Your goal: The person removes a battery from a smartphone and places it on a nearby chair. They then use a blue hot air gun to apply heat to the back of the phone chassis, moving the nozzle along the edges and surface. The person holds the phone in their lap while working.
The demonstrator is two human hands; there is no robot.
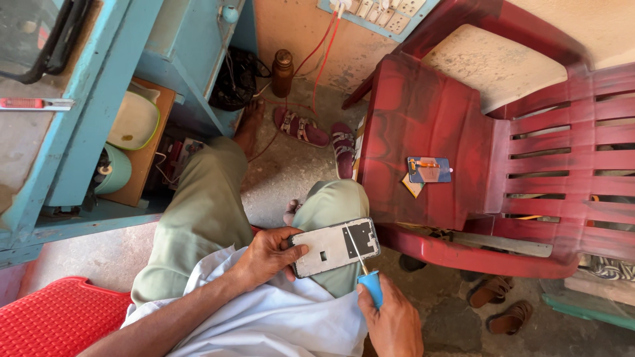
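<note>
My left hand (264, 254) grips the left end of an opened phone body (335, 246), a silver frame with a dark cut-out section, held over my right knee. In my right hand (391, 320) is a blue-handled screwdriver (370, 283), its thin shaft angled up onto the middle of the phone frame. Both hands sit low in the head view, above my white shirt and green trousers.
A dark red plastic chair (423, 125) stands to the right with a small phone part and a yellow piece (426, 170) on its seat. Sandals (301, 127) and a brown bottle (282, 71) lie ahead. A blue shelf unit (86, 132) stands at left, a red stool (53, 317) at lower left.
</note>
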